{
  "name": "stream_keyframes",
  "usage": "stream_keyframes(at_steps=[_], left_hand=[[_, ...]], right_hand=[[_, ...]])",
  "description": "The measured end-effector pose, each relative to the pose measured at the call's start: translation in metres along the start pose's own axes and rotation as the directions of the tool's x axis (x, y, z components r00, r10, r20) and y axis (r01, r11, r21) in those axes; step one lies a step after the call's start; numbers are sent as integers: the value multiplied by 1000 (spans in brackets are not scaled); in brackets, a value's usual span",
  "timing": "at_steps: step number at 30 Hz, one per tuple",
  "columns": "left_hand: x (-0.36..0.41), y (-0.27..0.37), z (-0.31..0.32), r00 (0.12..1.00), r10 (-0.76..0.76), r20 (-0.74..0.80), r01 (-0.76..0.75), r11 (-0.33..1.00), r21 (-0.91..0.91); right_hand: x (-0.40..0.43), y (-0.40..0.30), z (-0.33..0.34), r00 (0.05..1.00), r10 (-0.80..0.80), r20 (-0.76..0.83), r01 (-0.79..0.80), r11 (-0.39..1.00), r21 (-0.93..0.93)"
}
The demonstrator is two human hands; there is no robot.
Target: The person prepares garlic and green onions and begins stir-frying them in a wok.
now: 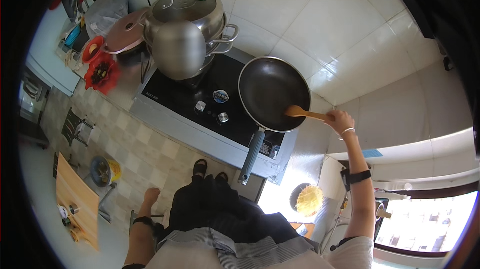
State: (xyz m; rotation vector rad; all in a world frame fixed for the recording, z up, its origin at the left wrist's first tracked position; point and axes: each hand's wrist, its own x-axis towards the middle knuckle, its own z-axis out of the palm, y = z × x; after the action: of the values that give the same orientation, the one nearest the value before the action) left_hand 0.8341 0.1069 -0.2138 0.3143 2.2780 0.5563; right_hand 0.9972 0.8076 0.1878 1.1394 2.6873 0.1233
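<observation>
My right hand (342, 121) grips the handle of a wooden spatula (295, 111). The spatula's broad end rests inside a dark frying pan (272, 85), near its right rim. No food shows in the pan. It sits on the right side of a black glass cooktop (221, 72), its grey handle (252, 155) jutting over the front edge towards me. My left hand (152, 196) hangs low at my side above the floor, fingers curled, with nothing visible in it.
A lidded steel steamer pot (183, 6) occupies the cooktop's left side, partly covered by a blur. Beyond it are a pink lidded pot (127, 31) and red bowls (93, 49). Yellow shreds (309, 200) fill a container at right. A bucket (101, 171) and wooden table (77, 197) stand lower left.
</observation>
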Motion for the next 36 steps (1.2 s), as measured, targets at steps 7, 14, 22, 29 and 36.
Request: stream_keyframes(at_steps=[7, 14, 22, 29, 36], left_hand=[[-9, 6, -6, 988, -139, -68, 127, 980, -154], [-6, 30, -10, 988, -44, -150, 20, 987, -160], [-28, 26, 3, 985, -137, -103, 127, 987, -101], [-34, 31, 1, 968, -232, -98, 215, 963, -161], [-28, 45, -5, 985, -124, -123, 100, 978, -182]], right_hand=[[51, 37, 17, 999, 40, -35, -46, 976, -211], [88, -8, 45, 986, -81, -147, 82, 997, 1], [83, 33, 20, 998, -17, -56, 9, 990, -139], [92, -17, 58, 984, -46, -171, 56, 997, 57], [74, -65, 48, 986, -12, -167, 41, 985, 168]])
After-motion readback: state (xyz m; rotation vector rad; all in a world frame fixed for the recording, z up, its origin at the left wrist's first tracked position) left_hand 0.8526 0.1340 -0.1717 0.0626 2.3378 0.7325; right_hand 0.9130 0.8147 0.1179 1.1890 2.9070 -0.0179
